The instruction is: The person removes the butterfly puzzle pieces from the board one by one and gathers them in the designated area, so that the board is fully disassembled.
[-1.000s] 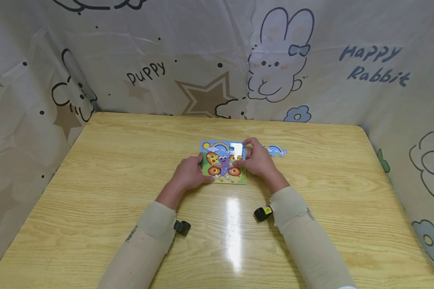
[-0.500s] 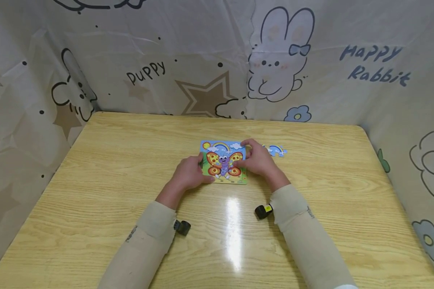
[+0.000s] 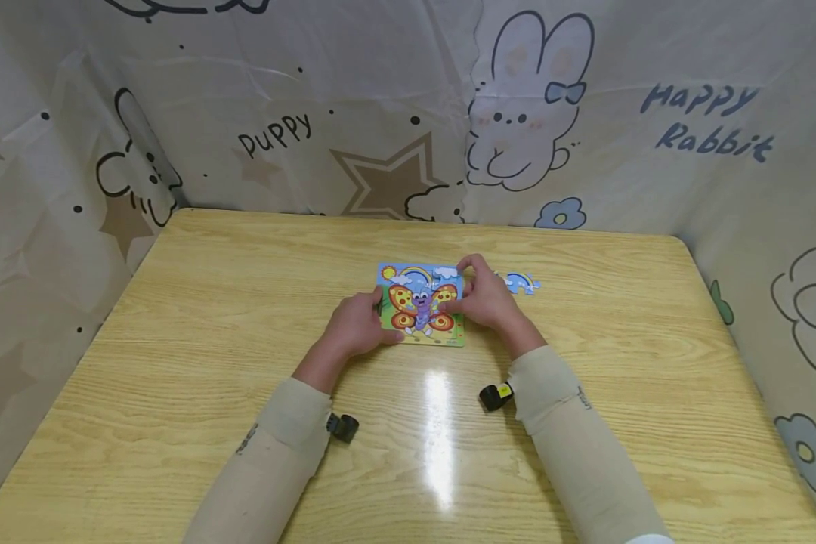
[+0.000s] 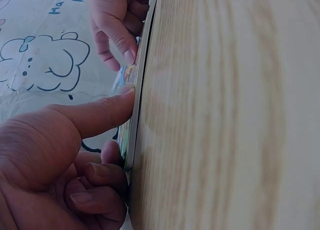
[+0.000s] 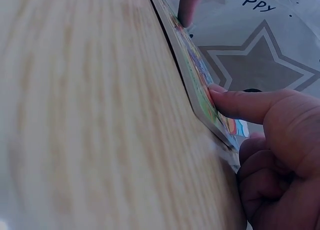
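A butterfly jigsaw puzzle (image 3: 420, 321) lies in its thin tray on the table, showing a sun, a rainbow and a purple butterfly. My left hand (image 3: 355, 323) holds it at the left side, thumb on the lower left corner and fingers along the edge. At the upper right corner, my right hand (image 3: 487, 301) pinches a puzzle piece (image 3: 447, 273) with a cloud and part of a wing, thumb at its lower part and index finger at the top. The right wrist view has the piece (image 5: 241, 127) sticking up slightly from the board; the fingers partly hide it.
Loose blue rainbow puzzle pieces (image 3: 519, 282) lie on the wooden table (image 3: 211, 340) just right of the right hand, partly hidden by it. A printed curtain (image 3: 381, 98) encloses the table's back and sides. A black wrist camera (image 3: 495, 397) sits by the right cuff.
The pinched piece at the upper right has tilted slightly: its bright glare went, and a gap line beside it shows again now. The right index finger shifted a little; the left hand stayed still.
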A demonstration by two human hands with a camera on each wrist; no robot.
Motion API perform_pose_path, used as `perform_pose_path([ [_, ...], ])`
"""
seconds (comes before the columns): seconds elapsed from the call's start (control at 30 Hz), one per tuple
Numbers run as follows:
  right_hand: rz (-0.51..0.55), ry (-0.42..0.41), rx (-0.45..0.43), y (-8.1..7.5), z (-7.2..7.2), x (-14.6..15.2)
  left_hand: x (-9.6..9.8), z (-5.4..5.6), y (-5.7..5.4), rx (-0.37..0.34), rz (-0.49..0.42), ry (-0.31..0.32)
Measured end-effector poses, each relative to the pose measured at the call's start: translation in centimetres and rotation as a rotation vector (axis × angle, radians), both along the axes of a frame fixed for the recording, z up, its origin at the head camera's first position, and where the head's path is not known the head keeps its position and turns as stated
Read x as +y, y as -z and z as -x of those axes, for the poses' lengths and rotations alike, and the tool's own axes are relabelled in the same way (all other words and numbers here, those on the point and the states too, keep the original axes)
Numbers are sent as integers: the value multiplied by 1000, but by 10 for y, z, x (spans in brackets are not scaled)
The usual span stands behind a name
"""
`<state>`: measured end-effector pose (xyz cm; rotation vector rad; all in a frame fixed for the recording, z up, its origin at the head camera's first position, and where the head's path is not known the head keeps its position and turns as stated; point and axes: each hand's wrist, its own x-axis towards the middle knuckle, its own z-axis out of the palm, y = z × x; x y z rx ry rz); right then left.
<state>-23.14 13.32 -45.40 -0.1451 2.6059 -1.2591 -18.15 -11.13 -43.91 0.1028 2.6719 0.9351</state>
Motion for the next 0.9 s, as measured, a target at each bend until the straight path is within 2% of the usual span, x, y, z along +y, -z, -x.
perform_pose_path([
  [0.53,-50,16,18,-2,0,3,0,0,-2,13,16,26],
  [0.9,-54,-65,32,0,4,3,-1,0,-3,5,16,24],
])
